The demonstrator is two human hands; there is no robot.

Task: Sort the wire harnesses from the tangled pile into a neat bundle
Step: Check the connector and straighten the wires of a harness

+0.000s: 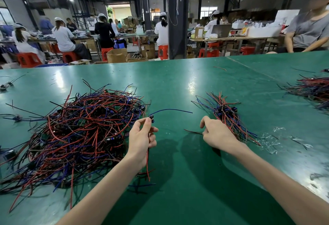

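**One harness held clear of the tangle**

The left hand [142,135] pinches one wire harness [151,117] by its black connector, beside the tangled pile [76,135] of red, blue and black wires. The right hand [217,134] lies curled over the neat bundle [227,116]; its grip cannot be told. Glossy green tabletop [178,86], busy workshop behind.

Left hand [142,139] pinches one harness [151,117] beside tangled pile [76,132]; right hand [218,134] grips bundle [226,116]

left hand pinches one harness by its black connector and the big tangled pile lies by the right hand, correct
Not quite: the head view shows the tangled pile by the left hand; the neat bundle lies by the right hand. The pinched harness part is right.
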